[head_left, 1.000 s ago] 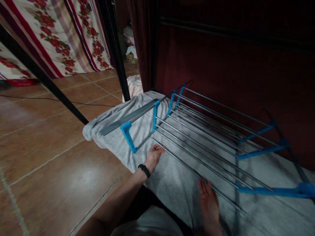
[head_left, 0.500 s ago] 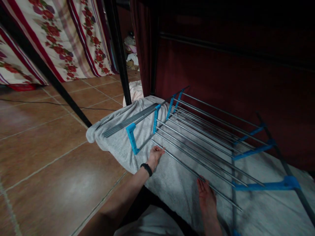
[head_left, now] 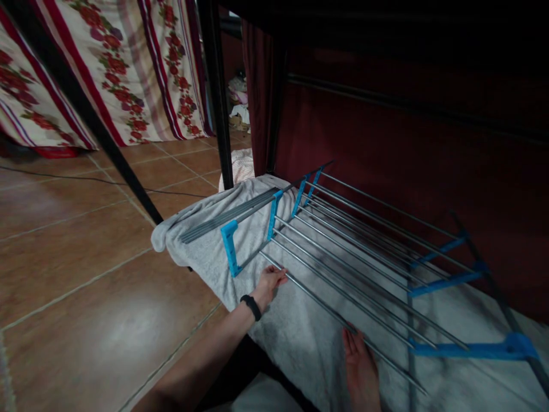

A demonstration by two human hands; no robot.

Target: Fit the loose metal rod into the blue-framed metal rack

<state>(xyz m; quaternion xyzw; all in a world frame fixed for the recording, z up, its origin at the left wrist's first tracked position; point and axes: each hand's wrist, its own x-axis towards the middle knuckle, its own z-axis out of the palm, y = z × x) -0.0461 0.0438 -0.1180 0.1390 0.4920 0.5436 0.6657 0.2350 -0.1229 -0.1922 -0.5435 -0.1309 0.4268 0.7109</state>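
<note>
We rest our left hand (head_left: 269, 282) and right hand (head_left: 359, 366) on the nearest rod (head_left: 338, 323) of a drying rack (head_left: 364, 252). It lies on a grey towel (head_left: 295, 337).

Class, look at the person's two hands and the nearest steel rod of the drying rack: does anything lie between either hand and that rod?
Nothing visible does. The left hand and the right hand both already touch the nearest rod of the drying rack, which lies on a grey towel.

My view tips upward, so the drying rack (head_left: 343, 252) sits lower in sight. My left hand (head_left: 269, 281) slips slightly nearer along the nearest rod (head_left: 326, 303); my right hand (head_left: 359, 366) drops toward me.
</note>
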